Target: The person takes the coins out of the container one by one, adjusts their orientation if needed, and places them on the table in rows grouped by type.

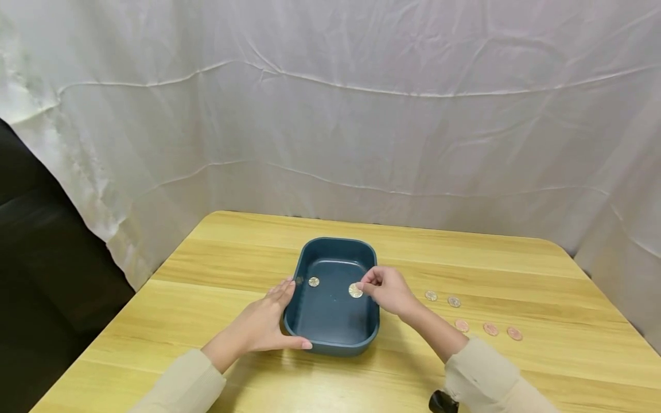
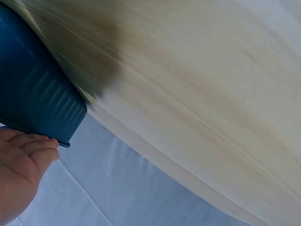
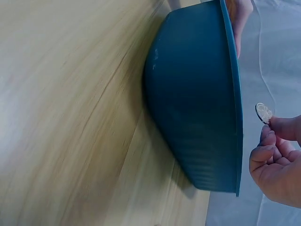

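Note:
A dark blue-green rectangular basin (image 1: 333, 321) stands on the wooden table. My left hand (image 1: 263, 322) rests on its near left corner, fairly straight fingers on the left rim and thumb along the front rim. Over the right side of the basin, my right hand (image 1: 389, 291) pinches a gold-coloured coin (image 1: 355, 290) between thumb and fingertips. From the right wrist view, this coin (image 3: 263, 113) is above the rim, apart from the basin. Another gold-coloured coin (image 1: 314, 281) appears inside the basin, near the left wall.
On the table (image 1: 558, 355), right of the basin, lie two pale coins, one (image 1: 431, 295) beside the other (image 1: 454, 301). Nearer are three copper-coloured coins (image 1: 490, 328). A black object (image 1: 443, 401) is by the right sleeve. A pale curtain (image 1: 361, 143) hangs behind the table.

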`<state>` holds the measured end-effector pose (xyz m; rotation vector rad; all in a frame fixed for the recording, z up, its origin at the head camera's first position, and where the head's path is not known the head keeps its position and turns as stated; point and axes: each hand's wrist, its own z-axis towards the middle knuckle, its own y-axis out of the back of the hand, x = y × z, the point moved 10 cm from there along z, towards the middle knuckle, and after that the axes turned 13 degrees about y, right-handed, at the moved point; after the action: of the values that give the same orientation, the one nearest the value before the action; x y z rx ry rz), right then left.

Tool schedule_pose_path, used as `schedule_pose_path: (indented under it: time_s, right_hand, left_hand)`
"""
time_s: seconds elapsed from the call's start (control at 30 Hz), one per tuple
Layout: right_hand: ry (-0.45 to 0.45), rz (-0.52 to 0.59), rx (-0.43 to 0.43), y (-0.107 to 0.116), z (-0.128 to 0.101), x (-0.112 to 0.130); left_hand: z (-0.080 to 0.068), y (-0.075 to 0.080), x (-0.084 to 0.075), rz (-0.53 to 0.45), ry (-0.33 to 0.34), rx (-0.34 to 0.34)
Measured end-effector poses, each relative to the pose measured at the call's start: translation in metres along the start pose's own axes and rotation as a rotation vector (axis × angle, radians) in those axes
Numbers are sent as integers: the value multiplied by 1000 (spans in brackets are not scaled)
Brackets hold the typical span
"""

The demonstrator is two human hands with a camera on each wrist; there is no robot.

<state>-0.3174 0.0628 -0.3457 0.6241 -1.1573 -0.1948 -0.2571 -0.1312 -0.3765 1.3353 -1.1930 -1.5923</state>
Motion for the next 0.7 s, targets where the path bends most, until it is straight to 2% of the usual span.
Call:
schedule_pose_path:
  time_s: [0.27,0.7]
  right_hand:
    - [-23,52,-15,23,-12,-11]
    - [-47,-19,-15,63,-37,-38]
  left_hand:
    - [-1,2,1,-8,7,3]
    - [-1,1,1,-16,10,5]
